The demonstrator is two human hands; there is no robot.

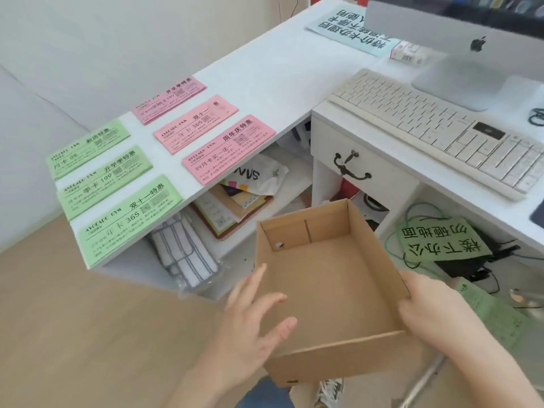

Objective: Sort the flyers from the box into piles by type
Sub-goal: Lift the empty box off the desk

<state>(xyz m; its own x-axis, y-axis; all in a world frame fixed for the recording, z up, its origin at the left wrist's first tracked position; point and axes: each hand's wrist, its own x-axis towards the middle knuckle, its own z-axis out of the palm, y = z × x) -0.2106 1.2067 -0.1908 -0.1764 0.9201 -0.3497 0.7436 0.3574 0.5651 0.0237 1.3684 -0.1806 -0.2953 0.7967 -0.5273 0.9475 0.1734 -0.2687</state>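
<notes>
An empty brown cardboard box (329,284) hangs in front of me below the counter's edge. My right hand (432,307) grips its right wall. My left hand (253,316) is open with fingers spread, at the box's left wall; I cannot tell whether it touches. On the white counter (265,69) lie three green flyer piles (88,147) (104,181) (129,219) at the left end. Three pink flyer piles (169,100) (195,123) (228,148) lie in a row to their right.
A white keyboard (435,131) and a silver monitor (471,39) stand on the lower desk at right. A drawer (353,163) sits below. Shelves under the counter hold books, cloths and bags. A green sign (438,240) and cables hang under the desk.
</notes>
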